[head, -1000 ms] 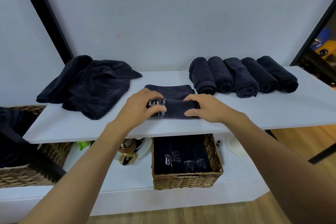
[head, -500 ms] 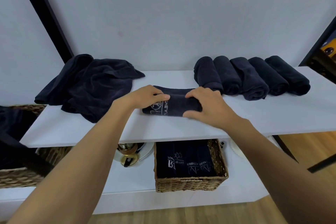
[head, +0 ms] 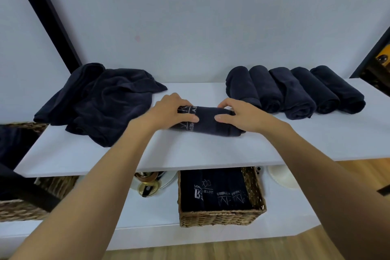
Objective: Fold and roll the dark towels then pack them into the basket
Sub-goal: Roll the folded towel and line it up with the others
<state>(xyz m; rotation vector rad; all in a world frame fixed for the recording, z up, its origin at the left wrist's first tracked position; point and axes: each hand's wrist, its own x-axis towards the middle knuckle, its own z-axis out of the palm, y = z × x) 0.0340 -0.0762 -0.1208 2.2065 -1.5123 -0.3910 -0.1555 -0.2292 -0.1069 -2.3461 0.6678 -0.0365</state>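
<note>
Now | both hands' fingers clasp rolled towel | towel heap left | five rolls right

The flat folded dark towel with pale lettering is now fully rolled (no flat tail shows), both hands cupping it.

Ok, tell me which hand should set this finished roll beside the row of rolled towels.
Right. The right hand grips the dark printed towel roll on the end nearer the five dark rolled towels; the left hand is farther.

Navy towel, pale lettering; white shelf
</note>
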